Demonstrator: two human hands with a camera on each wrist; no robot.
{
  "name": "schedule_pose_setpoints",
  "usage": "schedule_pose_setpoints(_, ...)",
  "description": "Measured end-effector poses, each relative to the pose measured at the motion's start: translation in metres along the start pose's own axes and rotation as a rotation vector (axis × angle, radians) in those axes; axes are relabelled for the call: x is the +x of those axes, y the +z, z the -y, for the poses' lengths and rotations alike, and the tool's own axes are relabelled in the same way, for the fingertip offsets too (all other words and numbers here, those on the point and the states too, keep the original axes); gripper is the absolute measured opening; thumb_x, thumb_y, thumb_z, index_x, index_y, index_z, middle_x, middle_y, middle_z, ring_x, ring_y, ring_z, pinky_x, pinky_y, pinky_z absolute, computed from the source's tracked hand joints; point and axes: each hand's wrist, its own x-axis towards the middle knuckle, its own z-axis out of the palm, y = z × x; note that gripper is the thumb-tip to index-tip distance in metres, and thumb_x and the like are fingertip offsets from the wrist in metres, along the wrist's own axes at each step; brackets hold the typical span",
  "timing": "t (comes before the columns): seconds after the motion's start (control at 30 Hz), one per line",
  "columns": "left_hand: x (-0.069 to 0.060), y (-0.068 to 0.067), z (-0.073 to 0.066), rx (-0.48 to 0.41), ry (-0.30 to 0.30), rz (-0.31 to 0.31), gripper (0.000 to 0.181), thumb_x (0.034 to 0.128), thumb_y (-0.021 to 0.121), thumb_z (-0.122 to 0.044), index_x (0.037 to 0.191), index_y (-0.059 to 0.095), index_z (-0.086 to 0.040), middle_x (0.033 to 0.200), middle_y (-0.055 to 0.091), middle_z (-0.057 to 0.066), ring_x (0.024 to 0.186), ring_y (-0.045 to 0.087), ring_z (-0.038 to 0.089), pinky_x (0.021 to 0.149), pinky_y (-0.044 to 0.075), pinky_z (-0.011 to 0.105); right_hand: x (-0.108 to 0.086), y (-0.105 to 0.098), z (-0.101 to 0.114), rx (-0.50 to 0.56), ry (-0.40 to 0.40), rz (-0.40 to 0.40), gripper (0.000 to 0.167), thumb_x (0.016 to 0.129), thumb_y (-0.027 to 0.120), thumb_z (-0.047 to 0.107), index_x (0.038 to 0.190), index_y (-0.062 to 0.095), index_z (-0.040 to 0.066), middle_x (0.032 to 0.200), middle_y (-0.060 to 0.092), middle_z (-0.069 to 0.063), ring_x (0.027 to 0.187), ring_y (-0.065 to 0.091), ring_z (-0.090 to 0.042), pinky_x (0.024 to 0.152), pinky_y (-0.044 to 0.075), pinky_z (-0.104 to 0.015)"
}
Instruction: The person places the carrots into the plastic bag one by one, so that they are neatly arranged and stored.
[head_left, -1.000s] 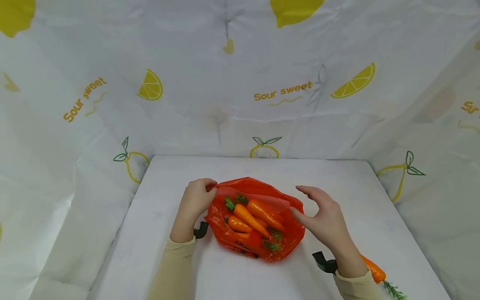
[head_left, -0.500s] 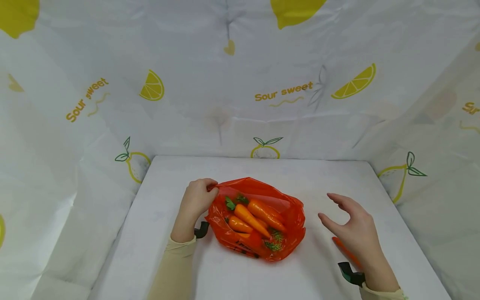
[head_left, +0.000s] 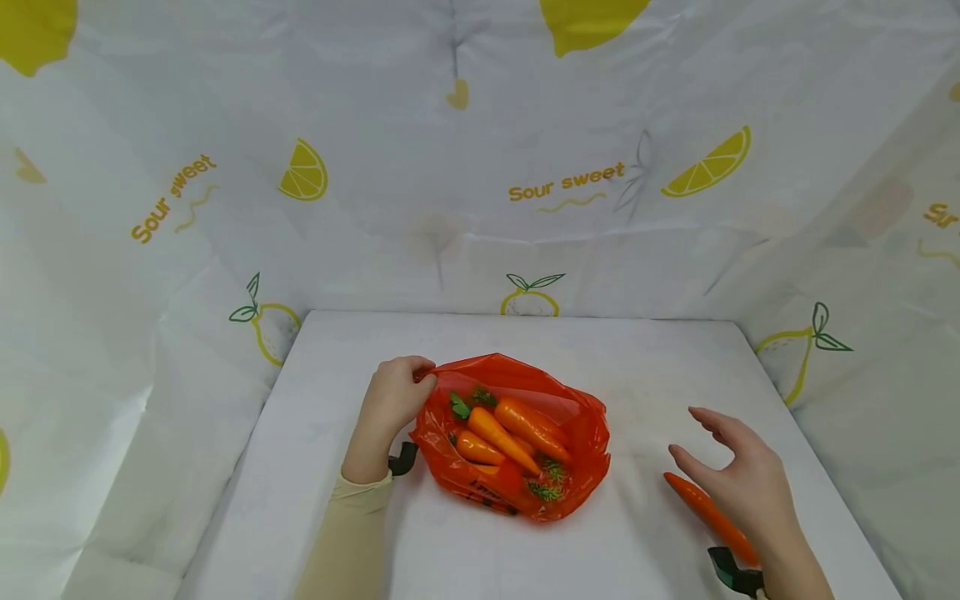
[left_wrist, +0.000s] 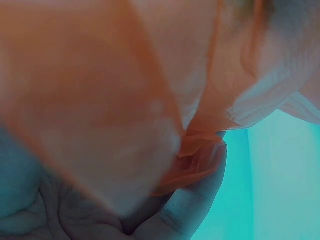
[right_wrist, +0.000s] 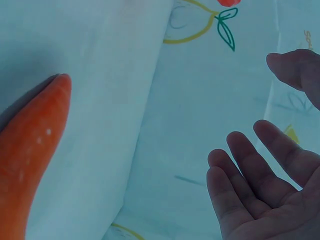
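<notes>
A red plastic bag (head_left: 517, 372) lies with its mouth spread in the middle of the table, several carrots (head_left: 502, 437) with green tops inside it. At its left edge, my left hand (head_left: 392, 400) pinches the bag's rim; the left wrist view shows the thin film (left_wrist: 195, 160) gathered at the fingers. My right hand (head_left: 750, 475) is over the table's right side, thumb and fingers spread apart, holding nothing. Just left of and below that hand lies a single carrot (head_left: 708, 514), tip pointing away; the wrist hides its rear end. The same carrot (right_wrist: 40, 150) fills the left of the right wrist view.
The white table (head_left: 555, 567) is walled at the back and sides by a white sheet (head_left: 420, 167) printed with lemons. A dark strap (head_left: 405, 459) is on the left wrist and another strap (head_left: 731, 571) on the right.
My right hand has moved from the bag's right edge rightward and toward the near side, over the loose carrot. The left hand and the bag have stayed in place.
</notes>
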Motion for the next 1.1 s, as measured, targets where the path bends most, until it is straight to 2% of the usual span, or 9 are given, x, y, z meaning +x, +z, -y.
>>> schedule_pose_setpoints(0.37, 0.000, 0.000, 0.000, -0.003, -0.010, 0.009, 0.032, 0.1056, 0.068, -0.022, 0.130, 0.081, -0.007, 0.122, 0.082, 0.010, 0.098, 0.071, 0.025, 0.090, 0.065, 0.043, -0.008, 0.001, -0.034, -0.027, 0.118, 0.076, 0.080, 0.096, 0.086, 0.048, 0.158, 0.058, 0.005, 0.158, 0.057, -0.030, 0.137, 0.053, -0.052, 0.104, 0.049, -0.077)
schedule_pose_setpoints(0.53, 0.000, -0.001, 0.000, 0.000, -0.018, 0.011, 0.032, 0.1059, 0.068, -0.022, 0.131, 0.081, -0.008, 0.123, 0.082, 0.010, 0.100, 0.071, 0.026, 0.092, 0.065, 0.044, -0.010, 0.007, -0.043, -0.025, 0.150, 0.100, 0.083, 0.096, 0.086, 0.052, 0.158, 0.057, 0.005, 0.159, 0.056, -0.029, 0.138, 0.054, -0.053, 0.107, 0.049, -0.076)
schedule_pose_setpoints(0.73, -0.001, -0.001, 0.000, -0.004, -0.027, 0.018, 0.033, 0.1059, 0.067, -0.023, 0.132, 0.081, -0.008, 0.124, 0.081, 0.010, 0.102, 0.071, 0.026, 0.093, 0.065, 0.045, -0.015, 0.011, -0.050, -0.028, 0.139, 0.110, 0.081, 0.097, 0.085, 0.053, 0.157, 0.059, 0.005, 0.156, 0.060, -0.029, 0.134, 0.058, -0.051, 0.104, 0.052, -0.070)
schedule_pose_setpoints(0.9, -0.001, -0.001, 0.000, -0.003, -0.018, 0.015, 0.033, 0.1057, 0.067, -0.022, 0.132, 0.081, -0.007, 0.125, 0.082, 0.010, 0.102, 0.071, 0.027, 0.093, 0.065, 0.045, -0.017, 0.016, -0.055, -0.021, 0.200, 0.165, 0.092, 0.094, 0.083, 0.063, 0.161, 0.055, 0.006, 0.159, 0.057, -0.029, 0.137, 0.057, -0.053, 0.106, 0.053, -0.069)
schedule_pose_setpoints(1.1, -0.001, -0.002, 0.000, -0.002, -0.005, 0.013, 0.033, 0.1056, 0.067, -0.022, 0.131, 0.081, -0.007, 0.124, 0.082, 0.010, 0.101, 0.071, 0.026, 0.091, 0.065, 0.045, -0.015, 0.025, -0.060, -0.027, 0.230, 0.194, 0.088, 0.092, 0.091, 0.046, 0.160, 0.055, 0.004, 0.156, 0.057, -0.031, 0.133, 0.058, -0.055, 0.104, 0.058, -0.067)
